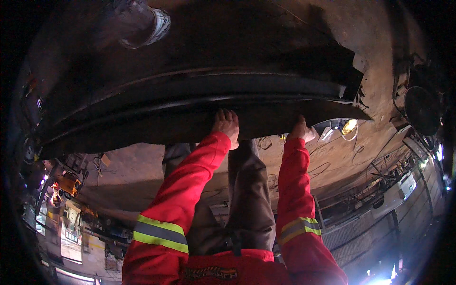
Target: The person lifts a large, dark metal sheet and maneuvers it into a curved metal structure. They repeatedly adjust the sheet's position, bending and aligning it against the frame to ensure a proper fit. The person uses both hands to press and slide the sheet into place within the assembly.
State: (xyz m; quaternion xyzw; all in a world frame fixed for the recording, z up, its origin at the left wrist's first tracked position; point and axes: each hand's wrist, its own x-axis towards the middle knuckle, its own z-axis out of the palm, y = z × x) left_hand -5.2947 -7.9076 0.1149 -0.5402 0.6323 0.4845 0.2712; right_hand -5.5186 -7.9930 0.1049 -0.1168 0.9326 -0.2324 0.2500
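Panel (204, 90): big dark curved sheet, long axis running left to right across the upper view, near edge bowed toward the person; lies ahead of both hands, past the knees.
Floor (128, 166): dusty concrete, cables trailing over it at right.
Legs (247, 199): person's own, in grey trousers, between the two arms and under the panel's near edge.
Sleeves (175, 209): red with reflective bands, both reaching forward from the lower edge.
Shoe (142, 23): another person's foot, at the panel's far side, upper left, well apart from the hands.
Lamp (349, 126): lit, on the floor just right of the right hand.
Left hand (226, 124): on the near edge about mid-length, fingers curled over the rim, clamped on the panel.
Right hand (301, 130): on the same edge, further right, fingers tucked beneath; it looks closed on the panel too.
Key relation: both hands sit on one long edge, side by side but apart; the left is nearer the panel's middle, and most of the sheet stretches away to their left.
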